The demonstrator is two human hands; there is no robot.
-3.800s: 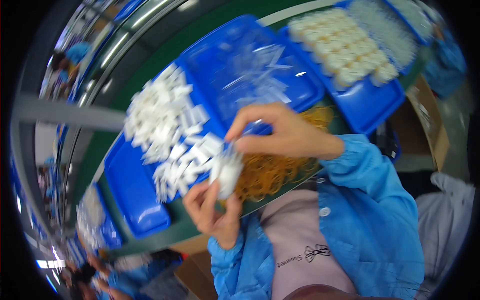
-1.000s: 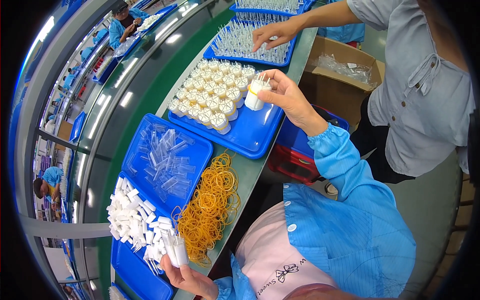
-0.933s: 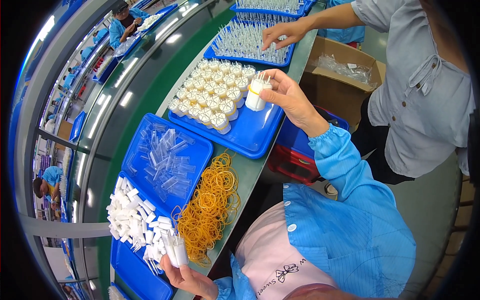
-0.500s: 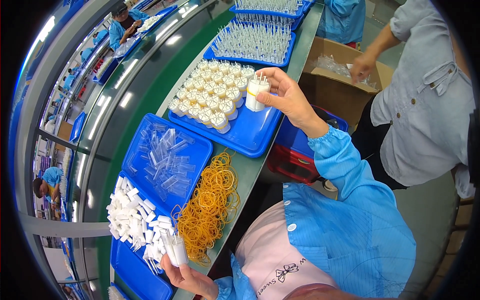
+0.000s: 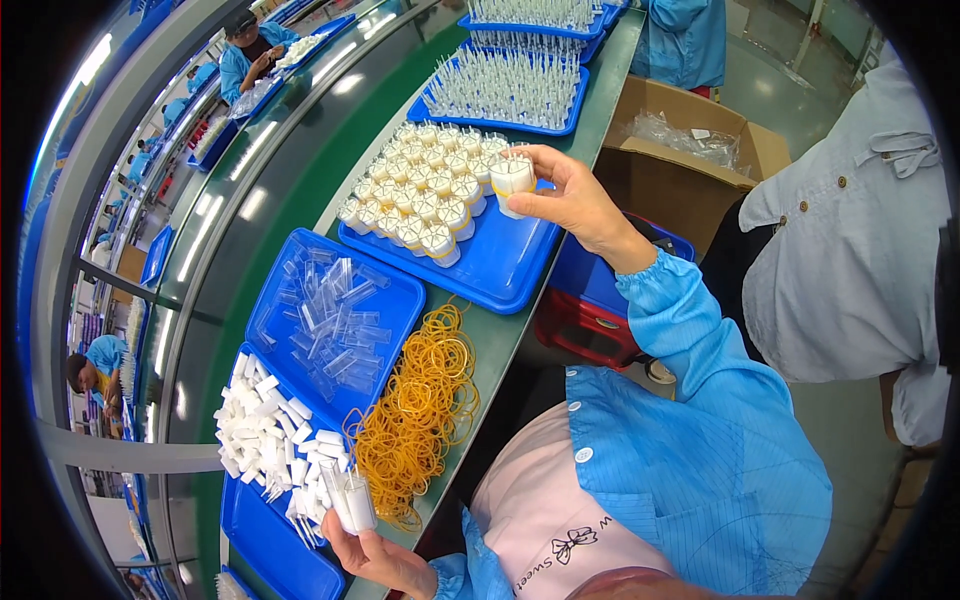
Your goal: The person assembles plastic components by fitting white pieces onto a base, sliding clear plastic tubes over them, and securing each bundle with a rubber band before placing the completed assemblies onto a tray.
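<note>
My right hand (image 5: 575,205) pinches a banded bundle of white pieces (image 5: 513,180), with a yellow rubber band low around it and clear plastic at its foot. It is held above the bare right part of a blue tray (image 5: 510,262), beside rows of similar banded bundles (image 5: 425,185) standing upright. Down at the lower left, my left hand (image 5: 375,558) is closed around a small cluster of white pieces and clear plastic parts (image 5: 352,500). Loose white pieces (image 5: 262,420) lie heaped just beyond it. A pile of yellow rubber bands (image 5: 420,405) lies on the table nearby.
Clear plastic pieces (image 5: 335,320) fill another blue tray. Farther off, blue trays of upright clear parts (image 5: 505,85) stand along the bench. An open carton (image 5: 770,150), a red crate (image 5: 580,325) and a person in a grey shirt (image 5: 850,260) are on the right.
The bundle in my right hand has tilted, showing its top, and its band sits lower. My left hand stays put. The grey-shirted person has drawn an arm back from the carton.
</note>
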